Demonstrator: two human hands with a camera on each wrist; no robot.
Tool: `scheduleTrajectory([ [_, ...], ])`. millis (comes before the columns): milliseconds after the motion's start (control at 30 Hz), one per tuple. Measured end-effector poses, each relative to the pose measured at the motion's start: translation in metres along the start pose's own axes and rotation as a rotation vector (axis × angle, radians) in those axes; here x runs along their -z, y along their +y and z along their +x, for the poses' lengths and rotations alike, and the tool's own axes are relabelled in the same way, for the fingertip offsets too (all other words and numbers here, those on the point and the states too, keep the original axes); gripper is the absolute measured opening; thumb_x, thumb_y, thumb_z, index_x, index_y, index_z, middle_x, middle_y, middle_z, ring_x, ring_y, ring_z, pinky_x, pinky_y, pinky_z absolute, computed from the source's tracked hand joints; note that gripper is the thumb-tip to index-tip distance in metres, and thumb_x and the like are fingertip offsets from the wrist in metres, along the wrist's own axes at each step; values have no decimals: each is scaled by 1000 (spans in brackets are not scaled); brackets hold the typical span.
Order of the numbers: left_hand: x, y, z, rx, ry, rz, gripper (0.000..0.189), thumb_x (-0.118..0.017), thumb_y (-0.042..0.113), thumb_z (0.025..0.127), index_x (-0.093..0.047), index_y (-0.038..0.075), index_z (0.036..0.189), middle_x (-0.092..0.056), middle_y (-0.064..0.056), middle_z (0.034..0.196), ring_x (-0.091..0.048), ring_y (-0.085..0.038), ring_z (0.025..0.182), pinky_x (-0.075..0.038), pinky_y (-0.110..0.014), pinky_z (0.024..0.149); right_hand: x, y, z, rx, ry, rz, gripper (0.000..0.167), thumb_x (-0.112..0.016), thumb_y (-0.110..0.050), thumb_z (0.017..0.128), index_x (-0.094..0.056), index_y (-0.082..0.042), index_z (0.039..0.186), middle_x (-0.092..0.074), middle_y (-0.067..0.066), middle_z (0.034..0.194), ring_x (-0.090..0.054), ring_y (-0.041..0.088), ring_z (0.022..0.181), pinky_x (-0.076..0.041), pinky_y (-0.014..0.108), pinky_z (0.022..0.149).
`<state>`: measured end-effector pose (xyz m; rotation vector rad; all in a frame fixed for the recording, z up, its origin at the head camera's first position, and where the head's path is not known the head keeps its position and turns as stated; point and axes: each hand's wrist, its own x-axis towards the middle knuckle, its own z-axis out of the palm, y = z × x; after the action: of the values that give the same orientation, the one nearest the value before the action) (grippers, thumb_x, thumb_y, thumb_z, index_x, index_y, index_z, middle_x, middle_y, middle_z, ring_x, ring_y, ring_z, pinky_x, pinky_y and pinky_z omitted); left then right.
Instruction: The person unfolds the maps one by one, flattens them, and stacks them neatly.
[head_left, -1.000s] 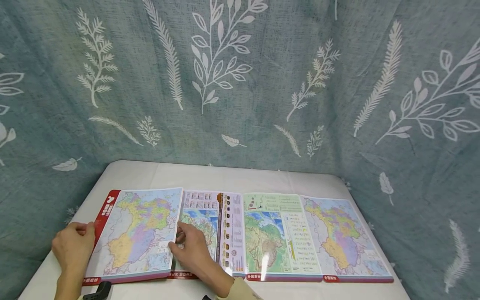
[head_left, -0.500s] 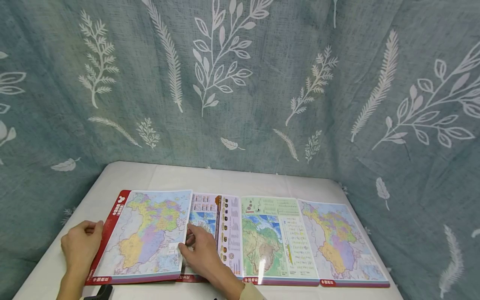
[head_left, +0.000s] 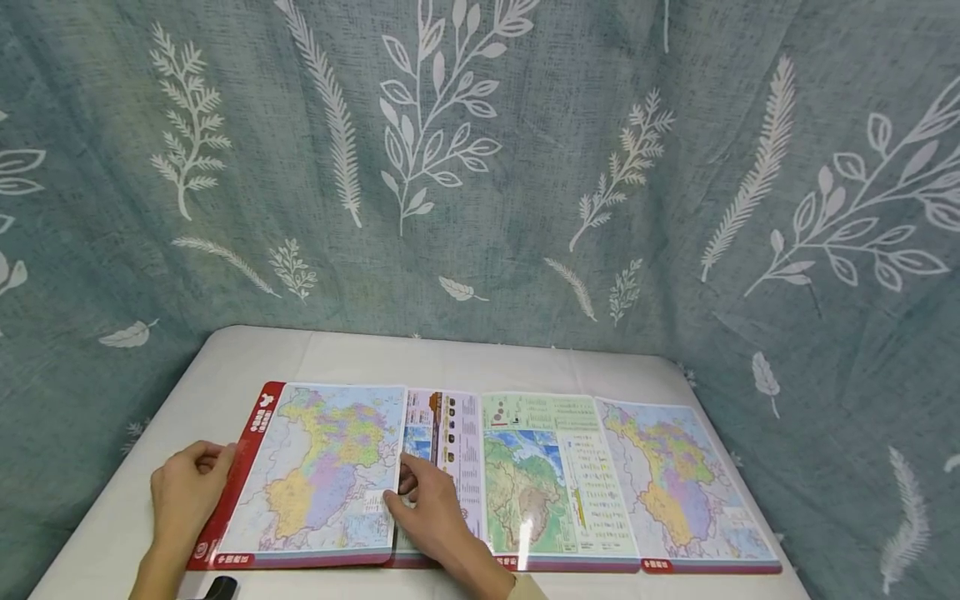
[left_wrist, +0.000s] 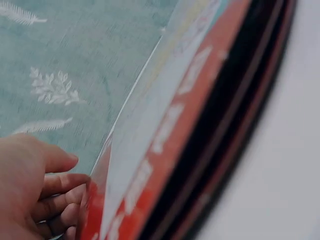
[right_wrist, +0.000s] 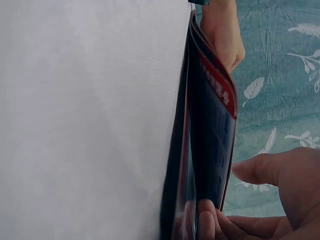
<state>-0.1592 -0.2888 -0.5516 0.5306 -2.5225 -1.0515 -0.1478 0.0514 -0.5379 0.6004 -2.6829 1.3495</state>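
A glossy map (head_left: 315, 475) with a red left border lies at the left end of a row of printed panels, overlapping the panel beside it. My right hand (head_left: 435, 504) pinches its right edge, with the thumb (right_wrist: 257, 169) above and fingers (right_wrist: 206, 220) reaching under the raised sheet. At the red border (left_wrist: 150, 170), my left hand (head_left: 187, 487) touches the edge with bent fingertips (left_wrist: 82, 182), its thumb standing apart. Several dark layers show along the map's near side in the left wrist view. The right hand covers part of the panel below.
To the right, a green panel with a relief map (head_left: 540, 483) and another political map (head_left: 682, 483) lie flat on the white table (head_left: 480, 358). A leaf-patterned teal cloth (head_left: 480, 167) hangs behind and at both sides.
The red-bordered map has slid to the right with both hands, covering more of the panel beside it. The two panels at the right have stayed in place.
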Motion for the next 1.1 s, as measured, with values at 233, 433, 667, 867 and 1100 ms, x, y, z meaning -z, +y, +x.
scheduleTrajectory([
  [233, -9, 10, -4, -38, -16, -16, 29, -74, 22, 98, -75, -6, 101, -71, -15, 80, -59, -24, 70, -42, -20, 56, 12, 6, -2, -38, 17, 20, 50, -74, -14, 96, -60, 8, 139, -70, 10, 109, -67, 15, 87, -57, 24, 77],
  [433, -9, 19, -10, -38, -76, -20, 29, -74, 25, 98, -75, -4, 103, -72, -11, 80, -59, -22, 72, -44, -22, 57, 21, 11, -8, -79, 17, 37, 50, -74, -13, 96, -60, 9, 138, -69, 10, 107, -65, 13, 85, -57, 24, 76],
  [667, -17, 26, -12, -116, -98, -19, 21, -77, 24, 97, -77, 3, 98, -70, -5, 77, -56, -14, 70, -42, -21, 60, 33, 16, -13, -105, 44, 20, 49, -74, -13, 96, -61, 9, 137, -69, 9, 104, -65, 12, 79, -57, 25, 73],
  [867, -28, 33, -15, -147, -129, -26, 17, -77, 21, 96, -75, 3, 97, -69, -4, 78, -55, -15, 71, -43, -21, 61, 44, 20, -20, -119, 56, 22, 51, -75, -13, 96, -60, 10, 138, -69, 11, 108, -65, 11, 82, -57, 23, 71],
  [1100, -34, 37, -19, -229, -181, -28, 14, -79, 18, 95, -75, 6, 102, -66, -2, 82, -54, -14, 74, -42, -21, 63, 54, 27, -24, -117, 54, -48, 52, -74, -13, 96, -58, 12, 138, -69, 11, 109, -63, 6, 79, -57, 22, 69],
])
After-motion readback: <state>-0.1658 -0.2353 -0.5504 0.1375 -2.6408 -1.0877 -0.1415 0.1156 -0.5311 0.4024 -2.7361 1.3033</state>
